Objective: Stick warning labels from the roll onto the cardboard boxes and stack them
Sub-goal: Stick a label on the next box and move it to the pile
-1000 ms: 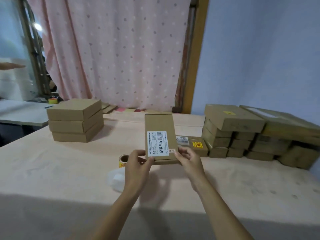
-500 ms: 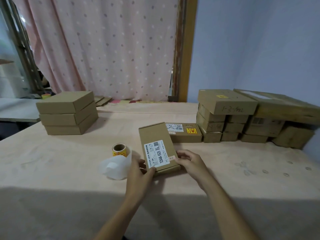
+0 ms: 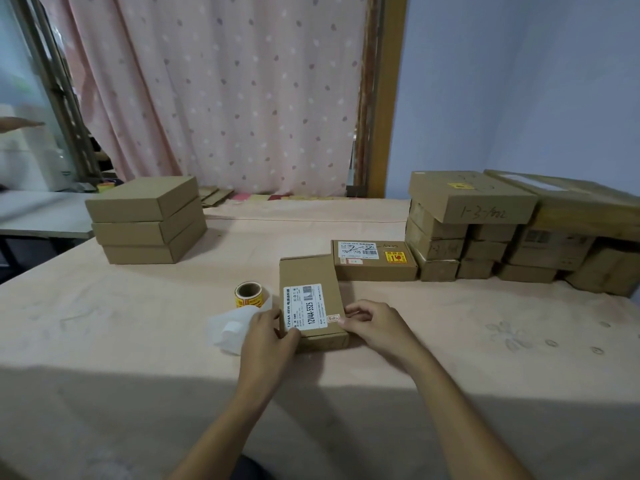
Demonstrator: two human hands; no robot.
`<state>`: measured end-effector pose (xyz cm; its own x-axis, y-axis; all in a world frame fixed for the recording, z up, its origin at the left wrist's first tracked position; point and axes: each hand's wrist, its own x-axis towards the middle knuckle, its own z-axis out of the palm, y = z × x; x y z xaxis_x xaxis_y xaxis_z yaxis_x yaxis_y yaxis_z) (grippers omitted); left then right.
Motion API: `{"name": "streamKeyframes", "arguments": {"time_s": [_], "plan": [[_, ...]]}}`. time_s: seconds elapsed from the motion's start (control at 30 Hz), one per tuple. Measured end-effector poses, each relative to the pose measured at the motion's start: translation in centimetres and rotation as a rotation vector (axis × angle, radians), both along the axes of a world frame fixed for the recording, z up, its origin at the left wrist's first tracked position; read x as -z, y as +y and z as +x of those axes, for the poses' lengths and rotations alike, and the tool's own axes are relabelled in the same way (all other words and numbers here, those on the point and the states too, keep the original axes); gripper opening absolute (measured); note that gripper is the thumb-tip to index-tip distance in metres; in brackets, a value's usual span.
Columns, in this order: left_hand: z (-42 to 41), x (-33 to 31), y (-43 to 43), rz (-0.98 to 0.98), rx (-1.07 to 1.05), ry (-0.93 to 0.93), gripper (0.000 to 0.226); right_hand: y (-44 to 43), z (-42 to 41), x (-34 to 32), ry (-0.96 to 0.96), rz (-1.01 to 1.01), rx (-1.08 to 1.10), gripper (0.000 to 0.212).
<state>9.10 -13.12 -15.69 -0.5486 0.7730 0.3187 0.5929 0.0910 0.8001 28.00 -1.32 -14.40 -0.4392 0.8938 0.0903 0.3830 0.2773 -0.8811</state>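
Observation:
A flat cardboard box (image 3: 310,271) with a white barcode label lies on the table in front of me. My left hand (image 3: 268,336) grips its near left corner, thumb on top. My right hand (image 3: 375,325) holds its near right edge, fingers curled against the side. The roll of yellow warning labels (image 3: 248,295) stands just left of the box, with a loose white backing strip (image 3: 230,329) trailing toward my left hand. Behind, another box (image 3: 375,268) carries a yellow warning label (image 3: 396,257).
Three plain boxes (image 3: 147,220) are stacked at the back left. A large pile of boxes (image 3: 485,233) fills the back right along the blue wall. A pink curtain hangs behind the table (image 3: 138,341). Another person's hand (image 3: 20,123) shows at the far left.
The box was held upright above the table, then tilted down; it now lies flat on the table with both hands still on its near end.

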Motion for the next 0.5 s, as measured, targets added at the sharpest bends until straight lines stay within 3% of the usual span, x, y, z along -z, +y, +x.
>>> {"name": "streamKeyframes", "arguments": {"time_s": [0.2, 0.37, 0.43, 0.5], "plan": [[-1.6, -1.1, -0.4, -0.059, -0.062, 0.111, 0.019, -0.6, -1.0, -0.1, -0.063, 0.016, -0.012, 0.021], [-5.1, -3.4, -0.1, 0.110, -0.139, 0.288, 0.007, -0.2, -0.6, -0.5, -0.043, 0.100, 0.087, 0.017], [-6.6, -4.1, 0.6, 0.092, -0.134, 0.386, 0.012, 0.0, -0.8, -1.0, -0.012, 0.123, 0.119, 0.016], [-7.6, -4.4, 1.6, -0.055, -0.120, 0.544, 0.028, 0.0, -1.3, -1.5, 0.011, 0.135, 0.115, 0.017]]}}
